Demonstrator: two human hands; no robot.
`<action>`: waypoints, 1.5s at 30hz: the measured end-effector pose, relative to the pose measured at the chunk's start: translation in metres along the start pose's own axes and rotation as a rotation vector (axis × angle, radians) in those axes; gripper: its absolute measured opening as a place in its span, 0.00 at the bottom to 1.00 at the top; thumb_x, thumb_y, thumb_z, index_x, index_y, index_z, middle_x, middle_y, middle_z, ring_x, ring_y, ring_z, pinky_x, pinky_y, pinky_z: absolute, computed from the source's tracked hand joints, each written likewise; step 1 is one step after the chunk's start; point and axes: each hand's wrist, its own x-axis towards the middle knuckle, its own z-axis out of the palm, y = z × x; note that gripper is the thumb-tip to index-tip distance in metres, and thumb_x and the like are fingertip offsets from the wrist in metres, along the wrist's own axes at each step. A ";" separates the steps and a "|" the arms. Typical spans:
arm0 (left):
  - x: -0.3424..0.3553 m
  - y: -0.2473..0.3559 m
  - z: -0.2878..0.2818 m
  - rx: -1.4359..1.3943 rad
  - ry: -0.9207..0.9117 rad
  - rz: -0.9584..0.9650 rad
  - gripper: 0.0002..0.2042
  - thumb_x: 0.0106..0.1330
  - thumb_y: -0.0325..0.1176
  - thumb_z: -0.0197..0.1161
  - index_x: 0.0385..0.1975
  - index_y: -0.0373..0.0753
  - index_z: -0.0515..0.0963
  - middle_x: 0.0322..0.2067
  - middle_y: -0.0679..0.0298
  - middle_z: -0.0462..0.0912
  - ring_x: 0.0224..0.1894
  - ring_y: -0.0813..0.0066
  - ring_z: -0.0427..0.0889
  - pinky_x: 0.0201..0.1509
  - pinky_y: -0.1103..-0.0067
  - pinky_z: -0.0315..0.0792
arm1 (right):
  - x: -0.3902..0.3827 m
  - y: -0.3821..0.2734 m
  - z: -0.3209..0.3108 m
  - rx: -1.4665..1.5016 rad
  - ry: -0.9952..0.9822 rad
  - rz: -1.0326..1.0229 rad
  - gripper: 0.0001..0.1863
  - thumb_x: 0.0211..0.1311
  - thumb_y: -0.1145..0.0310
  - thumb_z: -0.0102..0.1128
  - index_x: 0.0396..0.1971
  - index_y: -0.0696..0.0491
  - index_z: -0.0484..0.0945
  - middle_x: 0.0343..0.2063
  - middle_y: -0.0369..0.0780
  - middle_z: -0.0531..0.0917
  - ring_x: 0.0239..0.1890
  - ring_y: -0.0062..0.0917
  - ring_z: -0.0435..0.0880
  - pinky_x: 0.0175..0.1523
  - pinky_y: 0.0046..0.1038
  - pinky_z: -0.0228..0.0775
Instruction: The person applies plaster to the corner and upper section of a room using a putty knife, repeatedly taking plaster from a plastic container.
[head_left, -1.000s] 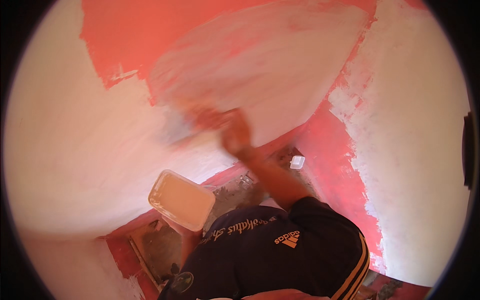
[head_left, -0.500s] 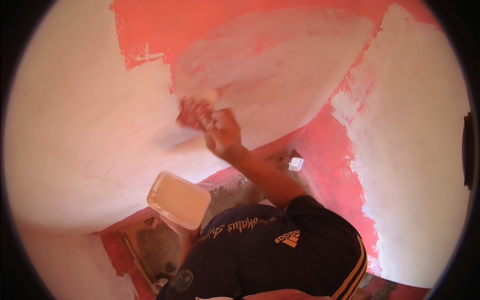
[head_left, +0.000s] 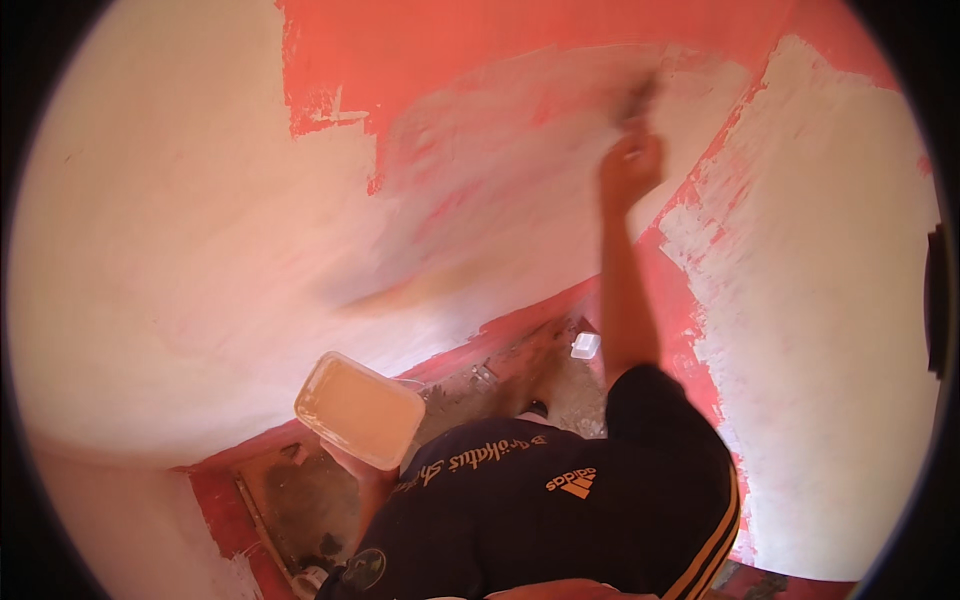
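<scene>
My right hand (head_left: 630,172) is raised far up to the right, closed on a dark brush-like tool (head_left: 637,100). Motion blurs the tool, and its tip meets the red wall with a streaky pale coat over it (head_left: 480,160). At the lower left, my left hand (head_left: 362,476) supports a rectangular tub (head_left: 360,410) from below. Pale, cream-pink paint fills the tub, which tilts slightly; most of my left fingers are hidden under it.
Bare red paint (head_left: 480,40) stretches along the top of the wall. A right-hand wall (head_left: 830,300) carries a ragged-edged white coat. Below lies a dirty floor (head_left: 460,400) with a small white container (head_left: 586,345) near the corner and a wooden strip (head_left: 262,520) at the left.
My right hand has swept with the tool from the wall's middle up to the right, its arm now stretched out. My left hand still holds the tub in nearly the same place.
</scene>
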 end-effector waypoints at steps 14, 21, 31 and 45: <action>-0.001 0.007 0.011 -0.050 -0.105 0.021 0.22 0.76 0.51 0.43 0.56 0.42 0.70 0.48 0.67 0.78 0.49 0.70 0.80 0.50 0.72 0.78 | -0.008 0.061 -0.049 0.011 0.033 0.374 0.09 0.68 0.74 0.52 0.36 0.62 0.81 0.27 0.42 0.84 0.31 0.29 0.82 0.38 0.29 0.73; 0.004 0.005 0.003 0.090 -0.125 0.057 0.18 0.77 0.46 0.44 0.56 0.41 0.70 0.48 0.67 0.78 0.49 0.73 0.80 0.50 0.72 0.78 | -0.201 -0.050 -0.019 0.314 -0.255 0.036 0.10 0.65 0.79 0.54 0.44 0.60 0.79 0.35 0.42 0.79 0.40 0.32 0.80 0.44 0.32 0.72; -0.006 0.009 0.018 -0.184 -0.076 -0.075 0.25 0.75 0.55 0.43 0.58 0.43 0.70 0.50 0.66 0.78 0.50 0.68 0.80 0.51 0.70 0.78 | -0.168 0.003 -0.056 0.211 -0.333 0.112 0.09 0.69 0.75 0.49 0.42 0.62 0.78 0.39 0.40 0.78 0.40 0.27 0.79 0.47 0.27 0.73; 0.005 0.000 0.020 -0.387 -0.004 -0.078 0.23 0.76 0.49 0.39 0.57 0.38 0.70 0.49 0.61 0.79 0.47 0.64 0.82 0.48 0.69 0.80 | -0.245 -0.135 -0.065 0.701 -0.657 -0.181 0.12 0.68 0.72 0.53 0.45 0.62 0.81 0.38 0.45 0.81 0.41 0.37 0.78 0.47 0.35 0.71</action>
